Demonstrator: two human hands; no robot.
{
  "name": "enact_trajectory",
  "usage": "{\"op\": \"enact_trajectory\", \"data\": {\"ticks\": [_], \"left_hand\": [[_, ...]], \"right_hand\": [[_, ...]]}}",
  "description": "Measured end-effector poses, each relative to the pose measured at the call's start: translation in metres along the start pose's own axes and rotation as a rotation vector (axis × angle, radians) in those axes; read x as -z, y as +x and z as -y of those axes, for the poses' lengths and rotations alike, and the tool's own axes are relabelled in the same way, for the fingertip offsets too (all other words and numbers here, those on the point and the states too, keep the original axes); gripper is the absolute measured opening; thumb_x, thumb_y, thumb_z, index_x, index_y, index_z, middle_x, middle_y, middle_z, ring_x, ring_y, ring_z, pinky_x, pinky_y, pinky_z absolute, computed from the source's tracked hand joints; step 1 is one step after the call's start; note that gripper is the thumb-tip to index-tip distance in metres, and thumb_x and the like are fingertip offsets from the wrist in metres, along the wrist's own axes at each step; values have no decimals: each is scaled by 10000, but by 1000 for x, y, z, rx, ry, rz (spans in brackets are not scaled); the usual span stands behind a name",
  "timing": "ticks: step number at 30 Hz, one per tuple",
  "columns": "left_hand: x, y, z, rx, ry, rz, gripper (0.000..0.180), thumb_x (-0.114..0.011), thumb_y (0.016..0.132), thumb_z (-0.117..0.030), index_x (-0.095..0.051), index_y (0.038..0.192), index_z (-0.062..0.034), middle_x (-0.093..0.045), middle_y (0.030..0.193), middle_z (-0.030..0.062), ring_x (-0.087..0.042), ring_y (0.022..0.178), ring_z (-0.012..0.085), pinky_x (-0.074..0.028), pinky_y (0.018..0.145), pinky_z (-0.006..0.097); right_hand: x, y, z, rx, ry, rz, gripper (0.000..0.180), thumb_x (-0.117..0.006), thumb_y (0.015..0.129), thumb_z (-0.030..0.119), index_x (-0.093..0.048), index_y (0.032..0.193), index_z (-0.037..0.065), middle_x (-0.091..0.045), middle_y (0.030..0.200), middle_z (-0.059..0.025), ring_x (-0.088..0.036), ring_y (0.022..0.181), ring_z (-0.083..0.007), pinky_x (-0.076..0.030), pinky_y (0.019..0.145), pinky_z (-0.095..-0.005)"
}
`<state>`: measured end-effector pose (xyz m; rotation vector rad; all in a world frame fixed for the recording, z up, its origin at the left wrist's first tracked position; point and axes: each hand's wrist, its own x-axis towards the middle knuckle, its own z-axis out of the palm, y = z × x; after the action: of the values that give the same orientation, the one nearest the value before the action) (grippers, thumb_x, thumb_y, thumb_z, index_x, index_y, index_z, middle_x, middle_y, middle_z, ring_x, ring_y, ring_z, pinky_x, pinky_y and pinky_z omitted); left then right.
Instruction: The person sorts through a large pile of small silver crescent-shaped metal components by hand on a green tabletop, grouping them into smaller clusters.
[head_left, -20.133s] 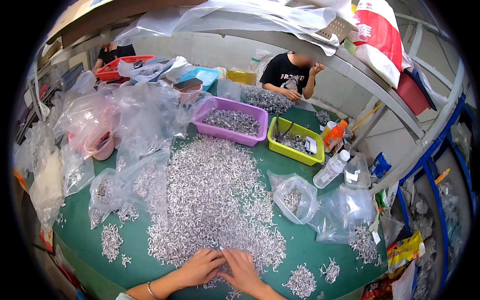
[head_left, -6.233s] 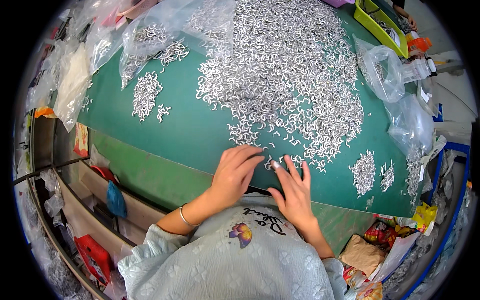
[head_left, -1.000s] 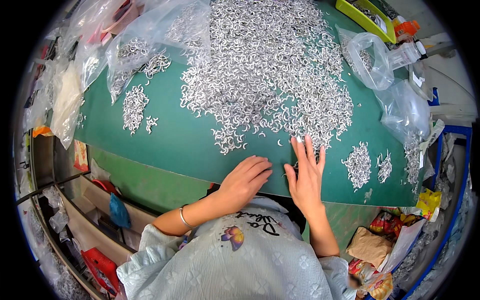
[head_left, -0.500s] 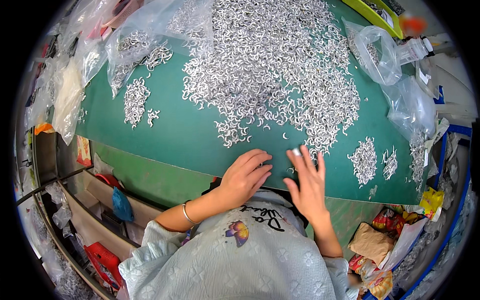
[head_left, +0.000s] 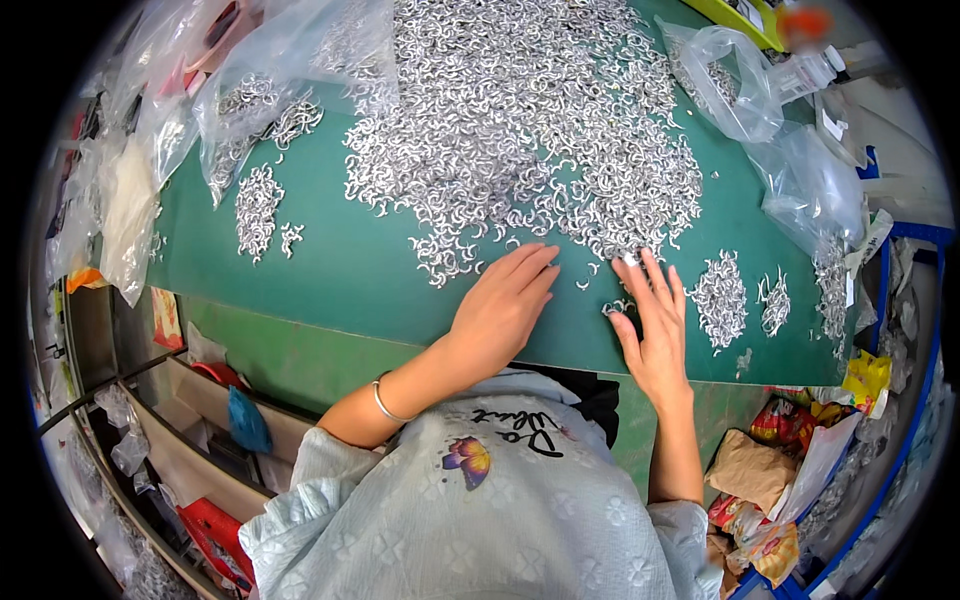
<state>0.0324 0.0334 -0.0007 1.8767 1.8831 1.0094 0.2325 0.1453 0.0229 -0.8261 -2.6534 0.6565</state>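
Note:
A big heap of small silvery crescent-shaped metal pieces covers the far middle of the green table. My left hand is palm down at the heap's near edge, its fingers stretched forward and close together; whatever lies beneath them is hidden. To its right, my right hand has its fingers spread, with the fingertips touching the lower right edge of the heap. A few loose crescents lie beside its thumb and index finger. One finger bears a pale band near its tip.
Smaller crescent piles lie at the right and left. Clear plastic bags rest on the right side, and another bag lies far left. A yellow-green tray stands far right. Shelving is below left.
My left hand has moved forward to the heap, its fingers straightening from a curl. My right hand has shifted right and slightly forward, beside several loose crescents. The view has shifted a little.

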Motion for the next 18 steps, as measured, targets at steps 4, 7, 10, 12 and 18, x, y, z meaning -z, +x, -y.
{"op": "enact_trajectory", "data": {"ticks": [4,7,10,12,18], "left_hand": [[-2,-5,-6,-13,-32,59,396,-654,814,15,-585,1202,47,-501,1382,190,-462,1301,371,-423,1044,462],[-12,-10,-20,-37,-50,132,496,-622,805,50,-520,1291,43,-425,1448,214,-389,1368,388,-405,1069,485],[-21,-14,-32,6,-175,222,637,-548,772,139,-429,1387,23,-305,1523,237,-310,1419,404,-373,1106,479],[-19,-10,-36,52,-266,235,636,-532,774,156,-436,1386,12,-295,1525,241,-315,1416,406,-364,1114,467],[-5,-8,-27,50,-222,60,445,-605,819,91,-558,1255,16,-467,1421,185,-428,1348,377,-411,1067,451]], "right_hand": [[-14,-11,16,-94,-2,-55,587,-664,878,146,-442,1394,-26,-556,1375,-145,-365,1403,-369,-200,1143,-563],[-16,-17,30,-31,87,80,574,-621,906,142,-416,1414,-29,-545,1382,-161,-390,1386,-373,-194,1141,-572],[-11,-18,22,-87,191,-106,565,-617,907,116,-417,1413,-38,-538,1396,-164,-411,1374,-369,-200,1138,-568],[-14,-14,16,-201,166,-169,634,-579,937,131,-296,1483,-24,-525,1409,-183,-399,1383,-373,-215,1134,-557],[-12,-11,26,-51,189,14,542,-597,907,92,-430,1408,-28,-539,1393,-165,-402,1385,-359,-206,1146,-558]]}}
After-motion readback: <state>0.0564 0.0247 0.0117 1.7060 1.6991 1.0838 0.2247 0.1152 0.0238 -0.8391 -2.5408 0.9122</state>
